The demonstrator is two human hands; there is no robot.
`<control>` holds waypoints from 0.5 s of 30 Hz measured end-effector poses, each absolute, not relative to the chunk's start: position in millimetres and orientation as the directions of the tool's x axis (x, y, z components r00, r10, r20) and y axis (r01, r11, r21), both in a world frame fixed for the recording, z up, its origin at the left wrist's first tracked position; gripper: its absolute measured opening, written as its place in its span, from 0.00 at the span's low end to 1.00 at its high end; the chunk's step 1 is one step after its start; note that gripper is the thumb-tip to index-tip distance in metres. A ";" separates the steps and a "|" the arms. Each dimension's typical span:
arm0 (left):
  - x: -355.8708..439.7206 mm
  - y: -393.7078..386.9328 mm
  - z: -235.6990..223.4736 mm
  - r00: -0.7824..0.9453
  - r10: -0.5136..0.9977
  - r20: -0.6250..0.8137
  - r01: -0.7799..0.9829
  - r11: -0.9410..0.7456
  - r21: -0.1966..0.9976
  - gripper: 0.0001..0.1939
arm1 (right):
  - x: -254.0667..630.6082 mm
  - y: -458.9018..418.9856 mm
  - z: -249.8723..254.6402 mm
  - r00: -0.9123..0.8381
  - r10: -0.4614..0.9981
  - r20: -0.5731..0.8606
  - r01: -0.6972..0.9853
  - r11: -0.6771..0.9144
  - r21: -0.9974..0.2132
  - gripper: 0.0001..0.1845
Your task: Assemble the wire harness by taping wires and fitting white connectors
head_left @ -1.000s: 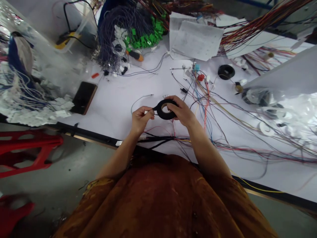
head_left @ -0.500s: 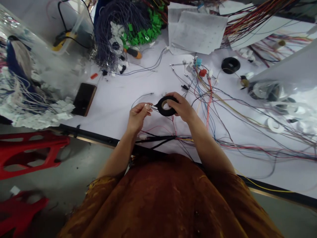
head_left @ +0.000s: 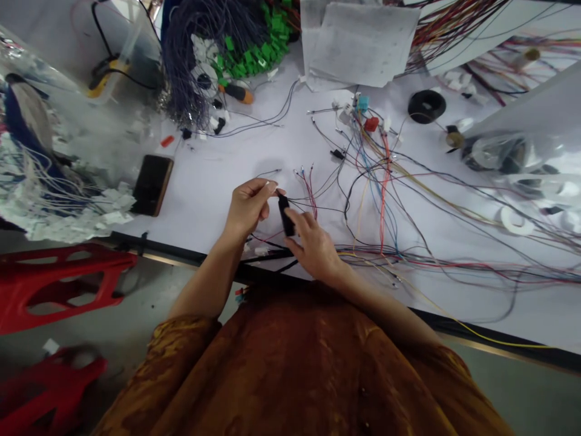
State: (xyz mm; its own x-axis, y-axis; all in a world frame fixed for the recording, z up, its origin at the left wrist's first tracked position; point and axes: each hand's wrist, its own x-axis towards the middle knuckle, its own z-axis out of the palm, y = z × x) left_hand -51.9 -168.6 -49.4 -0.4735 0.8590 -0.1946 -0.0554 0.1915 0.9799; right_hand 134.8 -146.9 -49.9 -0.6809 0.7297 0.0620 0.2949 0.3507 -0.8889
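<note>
My left hand point(head_left: 247, 206) pinches a small white connector with thin wires, close to the near edge of the white table point(head_left: 213, 175). My right hand point(head_left: 313, 245) grips a black tape roll point(head_left: 285, 215), seen edge-on, right beside the left fingertips. A short strip of tape seems to run from the roll to the connector. Thin red and black wire ends point(head_left: 308, 181) lie just beyond the hands. A bundle of coloured wires point(head_left: 385, 181) fans out to the right.
A dark phone point(head_left: 152, 175) lies left of the hands. A second black tape roll point(head_left: 426, 106) sits at the back right. Purple wires with green connectors point(head_left: 218, 54), papers point(head_left: 363, 42) and plastic bags point(head_left: 521, 157) crowd the far side. Red stools point(head_left: 59, 284) stand on the floor at left.
My right hand has swung the tape roll down and toward me, turning it edge-on. The left hand keeps its pinch on the connector. The camera view has shifted slightly downward.
</note>
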 end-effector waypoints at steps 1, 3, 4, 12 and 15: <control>-47.7 -170.3 -44.6 -0.469 0.862 -0.191 -0.045 0.192 0.980 0.17 | 133.5 -148.1 -51.7 -0.673 0.736 0.068 0.274 0.334 -0.902 0.17; -37.0 -175.9 -34.3 -0.453 0.882 -0.131 0.026 0.160 0.987 0.17 | 124.1 -135.0 -55.0 -0.580 0.814 0.030 0.207 0.183 -0.961 0.15; -31.3 -179.3 -29.7 -0.433 0.897 -0.082 0.091 0.134 0.987 0.16 | 117.0 -122.4 -56.4 -0.531 0.846 -0.044 0.167 0.053 -0.985 0.15; -30.0 -186.0 -40.4 -0.501 0.865 -0.005 0.120 0.076 0.990 0.13 | 119.8 -85.6 -66.7 -0.455 0.791 -0.409 0.059 -0.431 -0.900 0.09; -36.8 -179.0 -47.0 -0.550 0.833 -0.064 0.070 0.122 0.990 0.17 | 148.7 -128.2 -68.6 -0.506 0.859 -0.080 0.136 -0.011 -0.991 0.20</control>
State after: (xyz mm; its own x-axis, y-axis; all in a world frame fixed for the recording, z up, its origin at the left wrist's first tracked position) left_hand -36.8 -179.0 -47.0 -0.5498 0.8329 -0.0639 0.0700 0.1222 0.9900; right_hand 148.7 -128.2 -68.6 -0.5064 0.8586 -0.0797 0.1364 -0.0114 -0.9906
